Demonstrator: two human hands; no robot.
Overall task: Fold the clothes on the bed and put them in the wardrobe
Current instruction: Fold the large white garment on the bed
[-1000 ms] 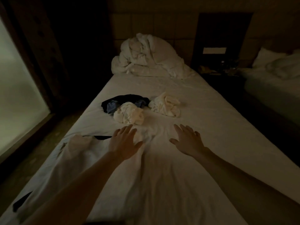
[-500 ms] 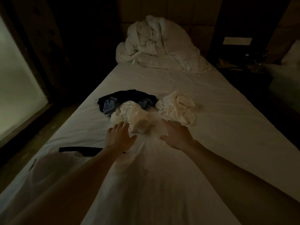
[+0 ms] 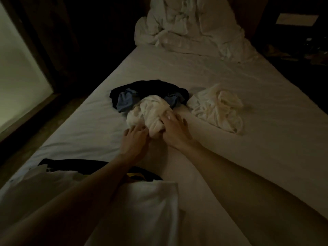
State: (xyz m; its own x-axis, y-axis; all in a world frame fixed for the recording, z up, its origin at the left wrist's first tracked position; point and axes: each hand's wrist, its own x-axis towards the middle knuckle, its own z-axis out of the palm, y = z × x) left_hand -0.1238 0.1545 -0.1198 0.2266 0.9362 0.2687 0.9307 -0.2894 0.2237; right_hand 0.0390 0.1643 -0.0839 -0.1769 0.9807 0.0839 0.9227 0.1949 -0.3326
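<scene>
Dim room. Bed (image 3: 230,157) with a white sheet runs lengthwise away from the person. Heaped white duvet (image 3: 188,25) fills the head end. At the foot end near the left edge, a white garment (image 3: 145,210) lies spread flat, with a strip of dark cloth (image 3: 74,163) showing at its far side.

Mid-bed: dark blue garment (image 3: 150,89) bunched toward the left edge. Second crumpled cream garment (image 3: 218,109) to its right, apart from it. Crumpled cream garment (image 3: 150,112) sits against the near side of the blue one, partly on top of it.

Both bare arms reach in from the foot end. Right hand (image 3: 174,132) grips the near right side of that cream bundle, fingers curled into the cloth. Left hand (image 3: 134,141) touches its near left edge; fingers bent, but cannot tell whether they pinch the fabric. Hands close together.
</scene>
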